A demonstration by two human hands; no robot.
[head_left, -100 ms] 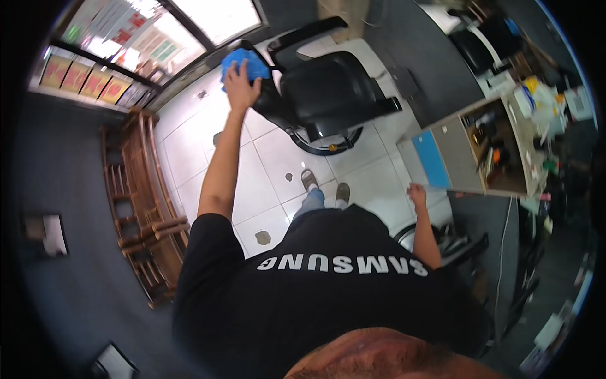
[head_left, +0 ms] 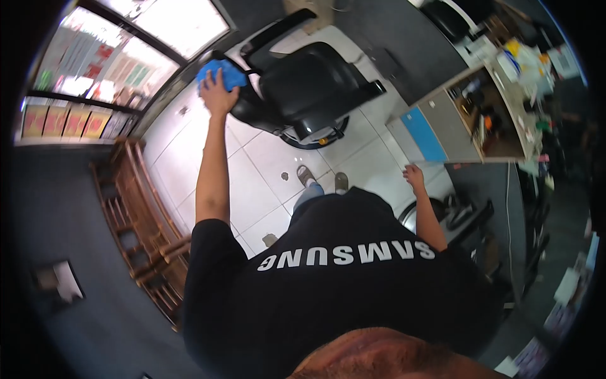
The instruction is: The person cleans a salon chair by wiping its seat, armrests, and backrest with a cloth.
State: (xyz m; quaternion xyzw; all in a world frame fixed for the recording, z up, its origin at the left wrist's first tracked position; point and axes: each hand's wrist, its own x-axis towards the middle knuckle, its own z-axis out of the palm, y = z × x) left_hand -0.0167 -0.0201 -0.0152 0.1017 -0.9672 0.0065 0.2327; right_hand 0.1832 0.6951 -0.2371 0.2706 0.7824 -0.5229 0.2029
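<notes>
My left hand (head_left: pixel 218 95) reaches out with its fingers spread over a blue cloth (head_left: pixel 227 74), pressing it against the top of a black chair's backrest. The black chair (head_left: pixel 309 79) has padded armrests and a round metal base on the tiled floor. Part of the backrest is hidden behind the cloth and hand. At my right side, my right hand (head_left: pixel 413 177) hangs low with its fingers loosely apart and nothing visible in it. It is nearest to a cabinet with a blue panel (head_left: pixel 423 132), without touching it.
A wooden bench (head_left: pixel 136 215) stands along the left, below windows (head_left: pixel 113 57). To the right, the cabinet's open shelf (head_left: pixel 495 120) holds small items, and a cluttered counter (head_left: pixel 527 95) runs beside it. Another chair's metal base (head_left: pixel 410 218) is partly hidden by my right arm.
The view has shifted and turned slightly, so the chair, bench and cabinet sit differently in it. My left hand stays on the cloth at the backrest; my right hand's fingers look a little looser.
</notes>
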